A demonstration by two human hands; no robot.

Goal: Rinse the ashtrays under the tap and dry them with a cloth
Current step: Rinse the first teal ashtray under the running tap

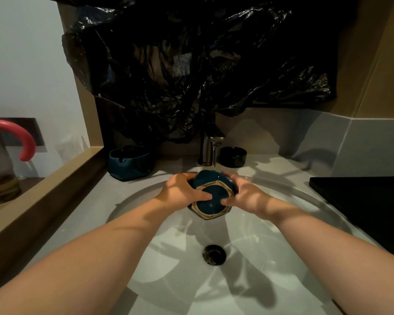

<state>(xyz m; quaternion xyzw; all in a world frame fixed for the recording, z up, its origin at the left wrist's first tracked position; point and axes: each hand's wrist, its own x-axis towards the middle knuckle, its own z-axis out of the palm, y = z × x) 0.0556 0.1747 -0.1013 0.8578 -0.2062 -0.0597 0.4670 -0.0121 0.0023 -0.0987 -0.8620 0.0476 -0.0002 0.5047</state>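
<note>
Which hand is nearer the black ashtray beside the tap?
Right. The right hand is just in front of the black ashtray; the left hand is across the held teal ashtray, farther left.

Both hands, left hand [182, 192] and right hand [243, 194], hold a teal ashtray [210, 194] under the running tap [210, 148]

Dim, warm light; hard shadows across a white sink basin [271, 258] below the hands, dark drain [214, 255] nearer the viewer. Grey desk [77, 214] surrounds the basin. Beyond the hands, crumpled black plastic sheeting [191, 64] covers the wall area. Grey backsplash [316, 133] far right of it, tan wall [378, 64] above. Left of the hands: wooden ledge [43, 192], pale wall [21, 64]. A black flat surface [362, 201] lies right of the hands.
</note>
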